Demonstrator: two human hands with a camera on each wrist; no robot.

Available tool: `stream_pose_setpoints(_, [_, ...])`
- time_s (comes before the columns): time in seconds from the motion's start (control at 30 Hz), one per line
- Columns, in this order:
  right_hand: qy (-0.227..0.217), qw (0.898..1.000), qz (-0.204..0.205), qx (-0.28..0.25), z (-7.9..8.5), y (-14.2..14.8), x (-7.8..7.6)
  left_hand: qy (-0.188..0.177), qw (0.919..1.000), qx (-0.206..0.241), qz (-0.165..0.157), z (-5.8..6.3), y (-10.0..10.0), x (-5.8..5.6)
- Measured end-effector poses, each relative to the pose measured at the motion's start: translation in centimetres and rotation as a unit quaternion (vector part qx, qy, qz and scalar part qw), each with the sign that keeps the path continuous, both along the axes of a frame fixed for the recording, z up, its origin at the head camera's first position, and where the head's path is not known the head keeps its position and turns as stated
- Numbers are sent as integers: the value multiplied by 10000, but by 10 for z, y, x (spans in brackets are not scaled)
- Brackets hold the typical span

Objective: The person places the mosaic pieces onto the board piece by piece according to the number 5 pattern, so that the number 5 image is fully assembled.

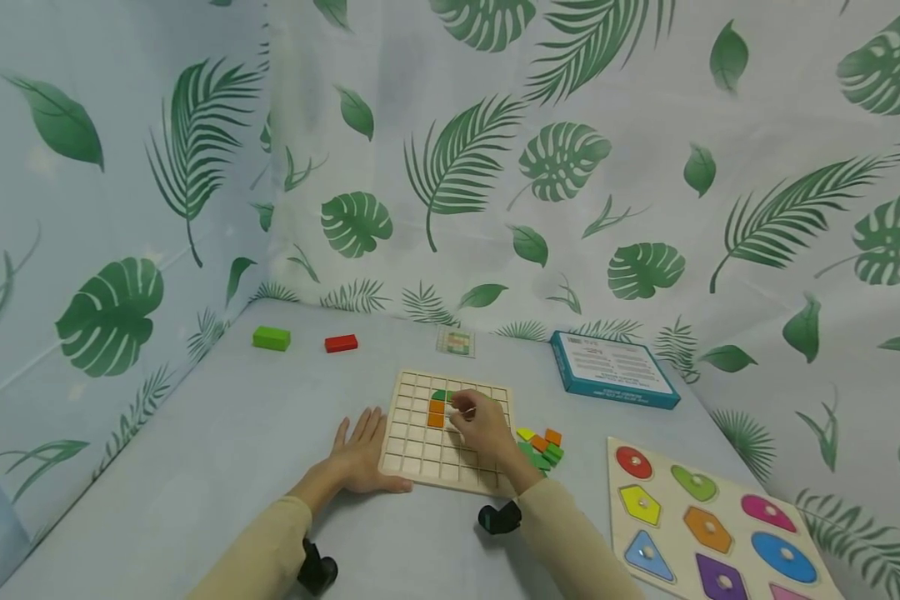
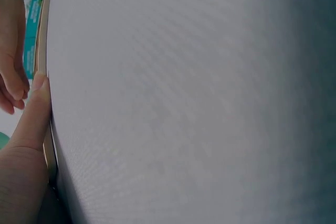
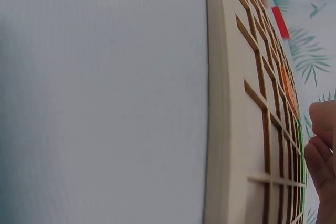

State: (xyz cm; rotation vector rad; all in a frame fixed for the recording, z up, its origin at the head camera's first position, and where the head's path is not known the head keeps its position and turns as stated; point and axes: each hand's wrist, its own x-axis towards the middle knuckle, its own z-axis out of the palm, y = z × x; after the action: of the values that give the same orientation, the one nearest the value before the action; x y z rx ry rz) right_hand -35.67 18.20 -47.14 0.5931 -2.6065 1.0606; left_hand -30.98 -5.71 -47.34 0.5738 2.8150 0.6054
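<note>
While the tabletop (image 1: 195, 467) is carrying everything, a knob puzzle (image 1: 671, 521) is lying near R & a grid board (image 1: 405, 450) is sitting approx. ctr. L hand (image 1: 358, 460) is spreading its grip wide, thumb touching the board's near edge. R hand (image 1: 483, 425) is reaching over the board, grip looking narrow; can't tell if it's pinching a pc. Loose blocks (image 1: 540, 444) are lying just R of the board; two orange squares (image 1: 436, 420) are filling cells.

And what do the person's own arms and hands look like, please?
Pale beige sleeves reach close to both wrists. The left hand and right hand are bare, without gloves. A small black device shows beside each cuff; no cables are visible.
</note>
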Motion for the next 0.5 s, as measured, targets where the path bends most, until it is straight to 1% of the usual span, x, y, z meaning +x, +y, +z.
stream_pose_setpoints(0.03, [16,10000,-22,-34,0,2,0,8,10000,32,-8,1,0,1])
stream_pose_setpoints(0.1, [63,9999,-101,-15,1,7,-1,-33,10000,-77,-9,-1,0,0])
stream_pose_setpoints(0.2, [41,9997,-228,-14,2,16,-1,38,10000,-15,-11,-9,0,-3])
stream_pose_setpoints(0.33, [-19,9989,-473,-55,3,29,1,215,9998,44,0,-22,0,-9])
stream_pose_setpoints(0.43, [-41,9979,-638,-111,3,40,0,265,9996,-17,18,-27,1,-11])
stream_pose_setpoints(0.5, [-26,9974,-710,-115,3,46,0,263,9996,-45,29,-26,1,-11])
